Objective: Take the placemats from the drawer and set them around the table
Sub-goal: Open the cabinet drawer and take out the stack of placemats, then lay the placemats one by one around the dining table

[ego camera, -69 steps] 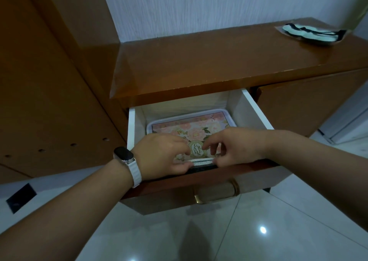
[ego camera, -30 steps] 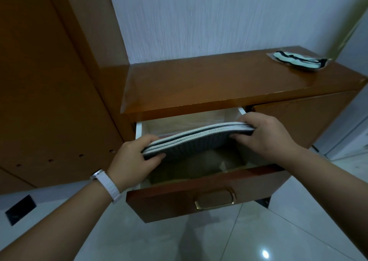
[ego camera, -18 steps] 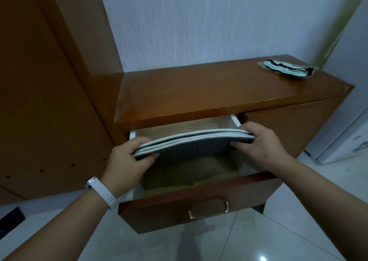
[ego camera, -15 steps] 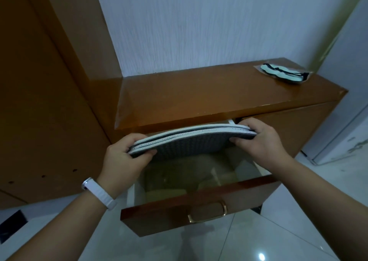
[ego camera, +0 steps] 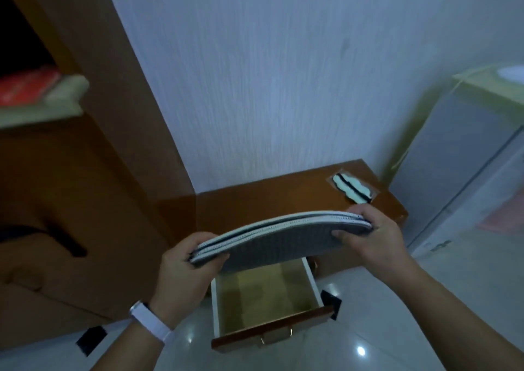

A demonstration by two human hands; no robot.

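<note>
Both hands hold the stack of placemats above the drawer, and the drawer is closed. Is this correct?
Not quite: the drawer is open, as the head view shows. The left hand and right hand do hold the stack of placemats above it.

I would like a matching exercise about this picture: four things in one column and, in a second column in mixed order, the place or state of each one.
Things:
1. stack of placemats
2. drawer
3. white wristband
4. green-and-black packet

Places or states:
a. lies on the cabinet top
b. held between left hand and right hand
c. pulled open
d. worn on a wrist

Pairs: 1-b, 2-c, 3-d, 4-a.
</note>
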